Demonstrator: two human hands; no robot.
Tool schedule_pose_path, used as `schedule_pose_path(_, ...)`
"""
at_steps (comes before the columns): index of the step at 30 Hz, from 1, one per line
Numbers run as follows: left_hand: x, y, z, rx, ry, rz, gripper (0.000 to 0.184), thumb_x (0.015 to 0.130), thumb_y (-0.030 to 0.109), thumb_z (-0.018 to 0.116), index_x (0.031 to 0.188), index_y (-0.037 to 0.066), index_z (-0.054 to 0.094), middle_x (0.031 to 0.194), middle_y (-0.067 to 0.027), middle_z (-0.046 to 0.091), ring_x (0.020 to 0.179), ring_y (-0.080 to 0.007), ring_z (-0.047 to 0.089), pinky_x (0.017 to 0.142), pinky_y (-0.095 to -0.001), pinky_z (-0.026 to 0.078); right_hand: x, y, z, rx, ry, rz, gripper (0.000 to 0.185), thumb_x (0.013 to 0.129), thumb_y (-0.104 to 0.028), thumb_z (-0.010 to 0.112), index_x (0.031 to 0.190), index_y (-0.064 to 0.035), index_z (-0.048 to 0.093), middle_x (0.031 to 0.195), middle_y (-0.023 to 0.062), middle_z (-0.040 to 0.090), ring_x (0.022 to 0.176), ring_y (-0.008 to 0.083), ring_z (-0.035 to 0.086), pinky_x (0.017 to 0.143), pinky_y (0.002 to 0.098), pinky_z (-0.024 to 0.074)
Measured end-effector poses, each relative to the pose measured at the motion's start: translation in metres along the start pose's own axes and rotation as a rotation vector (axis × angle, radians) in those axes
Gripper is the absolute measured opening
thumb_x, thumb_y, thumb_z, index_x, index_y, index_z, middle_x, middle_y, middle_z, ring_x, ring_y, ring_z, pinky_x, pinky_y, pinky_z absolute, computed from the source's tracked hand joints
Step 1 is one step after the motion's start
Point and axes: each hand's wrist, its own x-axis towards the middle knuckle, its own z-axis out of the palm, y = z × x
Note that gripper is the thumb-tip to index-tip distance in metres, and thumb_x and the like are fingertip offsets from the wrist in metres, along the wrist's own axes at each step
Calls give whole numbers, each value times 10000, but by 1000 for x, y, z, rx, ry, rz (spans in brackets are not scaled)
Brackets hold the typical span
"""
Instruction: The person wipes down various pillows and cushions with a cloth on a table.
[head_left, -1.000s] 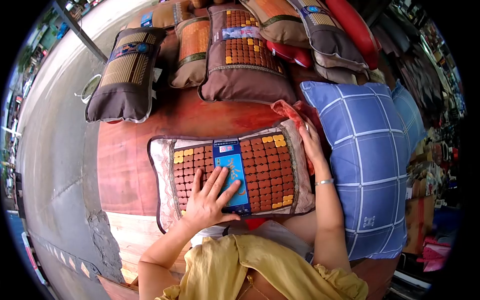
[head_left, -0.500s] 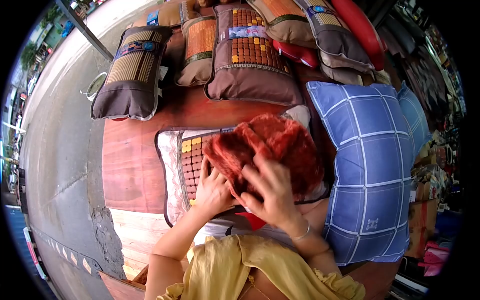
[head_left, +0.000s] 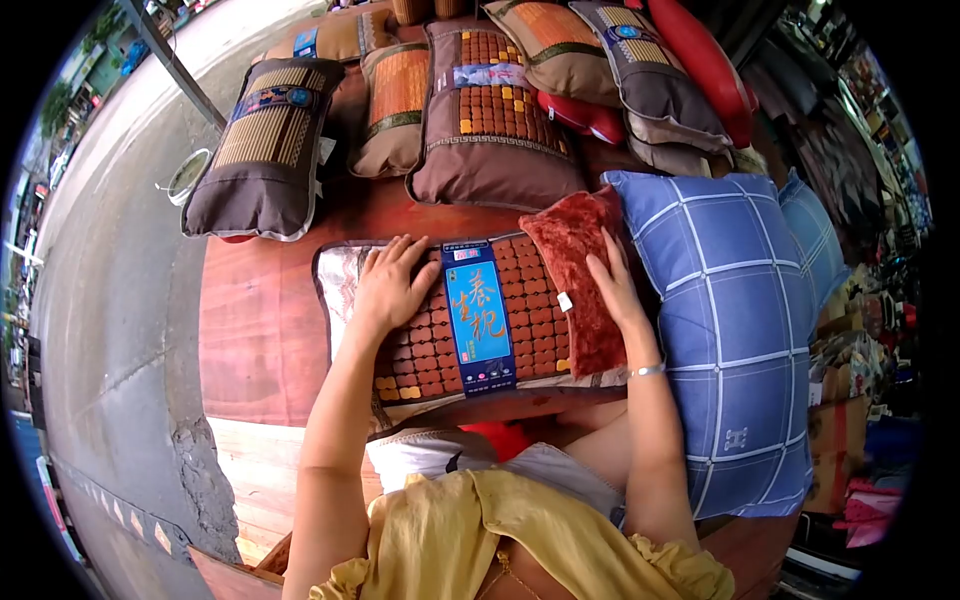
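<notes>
In front of my body lies a pillow (head_left: 415,345) faced with brown beads and pale lace at its left end. Across its middle runs a blue paper band (head_left: 478,310) with large characters. My left hand (head_left: 395,285) rests flat on the bead face left of the band, fingers spread. A fuzzy red cloth piece (head_left: 575,270) with a small white tag covers the pillow's right end. On its right side lies my right hand (head_left: 620,285), fingers stretched out and holding nothing.
A blue checked pillow (head_left: 740,340) lies close on my right. Several pillows, among them a brown beaded one (head_left: 490,165) and a dark bamboo-striped one (head_left: 265,150), line the far side of the reddish wooden table (head_left: 260,330). A street runs along the left.
The red cloth, bunched between both hands before, now lies flattened over the pillow's right end. My left hand has moved up onto the beads, my right hand to the right. The blue band is uncovered.
</notes>
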Motion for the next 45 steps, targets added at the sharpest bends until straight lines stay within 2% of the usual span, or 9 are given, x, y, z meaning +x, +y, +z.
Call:
schedule_pose_path(7,33,10,10,-12,0,58,431,969,396,467,1160,74,680,1147,-167,674,1142,-315,595,1044,-430,383,-95,-72,51,-767,105,-333,809,809,-573,633,1482,-176,420,1566,185,298,1432,468,228,1044,723,228)
schedule_pose_path(12,35,11,11,-76,16,76,368,956,356,497,1072,82,714,1062,-163,698,1051,-335,629,999,-433,419,-72,-108,85,-758,37,-600,642,891,-519,567,1417,-158,498,1457,147,464,1356,386,369,1073,623,240)
schedule_pose_path(16,29,10,5,-87,25,20,339,947,338,526,1067,86,718,1070,-151,701,1047,-338,631,973,-434,446,-10,-113,46,-499,-135,-276,599,925,-465,554,1367,-65,496,1354,153,542,1246,338,470,1042,510,317)
schedule_pose_path(26,30,5,13,-36,100,-37,278,931,255,562,1045,62,727,1024,-180,705,981,-363,653,903,-428,491,-71,-61,37,-557,379,-392,270,904,-160,621,1129,-10,604,1026,142,540,944,339,560,809,442,479)
schedule_pose_path(31,31,2,16,-60,125,-8,271,936,249,558,1040,66,728,1021,-178,706,973,-365,651,906,-431,485,-118,-113,101,-394,37,-636,342,772,-95,694,1110,-77,646,936,75,545,848,264,571,733,386,508)
schedule_pose_path(34,28,-2,13,-134,129,2,268,931,262,562,1035,78,727,1029,-167,707,990,-360,649,915,-435,485,-105,-135,132,-215,-152,-692,398,775,-240,745,1118,-67,639,1022,95,563,1006,308,544,839,441,492)
schedule_pose_path(37,25,-4,12,-206,159,6,255,918,255,579,1030,80,726,1029,-160,710,994,-352,653,917,-434,490,-53,-141,122,-584,-51,-674,637,779,-499,711,1287,-138,577,1304,145,530,1293,351,409,1044,662,251)
schedule_pose_path(42,25,-2,11,-263,220,-16,228,896,198,611,1032,52,720,1012,-169,711,954,-359,664,881,-423,509,6,-77,50,-706,-77,-219,705,864,-637,544,1362,-139,566,1470,111,481,1410,317,347,1104,663,187)
schedule_pose_path(45,21,-12,12,-201,246,-31,236,904,220,599,1029,59,720,1033,-148,713,977,-339,662,931,-426,484,6,-30,9,-394,-9,-156,592,945,-464,534,1379,-61,547,1539,194,365,1445,385,261,1183,440,222)
